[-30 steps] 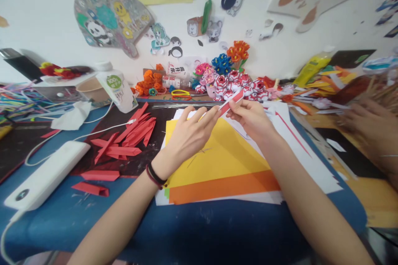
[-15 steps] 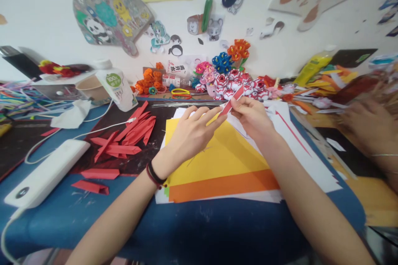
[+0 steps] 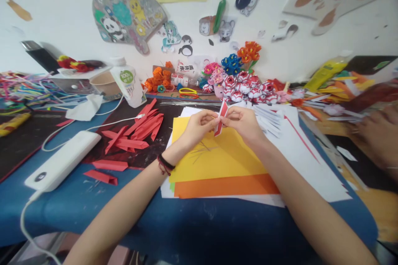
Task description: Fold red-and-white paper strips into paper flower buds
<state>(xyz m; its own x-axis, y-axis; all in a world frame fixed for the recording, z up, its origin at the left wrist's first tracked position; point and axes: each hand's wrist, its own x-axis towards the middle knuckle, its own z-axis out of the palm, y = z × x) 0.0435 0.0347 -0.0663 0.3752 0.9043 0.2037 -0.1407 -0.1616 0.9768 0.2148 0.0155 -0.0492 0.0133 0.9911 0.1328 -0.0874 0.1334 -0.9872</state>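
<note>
Between my two hands is a narrow folded red-and-white paper strip (image 3: 221,118), tilted nearly upright. My left hand (image 3: 202,126) pinches its left edge with thumb and fingertips. On the other side, my right hand (image 3: 241,121) grips it between thumb and forefinger. Below them lies a yellow paper sheet (image 3: 236,157) over an orange sheet (image 3: 226,186), with several thin wires or stems on the yellow. Left of my hands, several folded red paper pieces (image 3: 146,126) form a loose pile on a dark mat, and a red folded piece (image 3: 101,176) lies closer to me on the blue table.
A white power bank (image 3: 65,161) with a cable lies at the left. Behind stand a white bottle (image 3: 129,83) and a paper cup (image 3: 105,85). Red-and-white paper flowers (image 3: 245,87) crowd the back. Another person's hand (image 3: 377,132) is at the right, near a yellow bottle (image 3: 326,72).
The view has shifted slightly. The paper strip has turned more upright and come lower. My left fingers, stretched out before, are now curled in a pinch on it.
</note>
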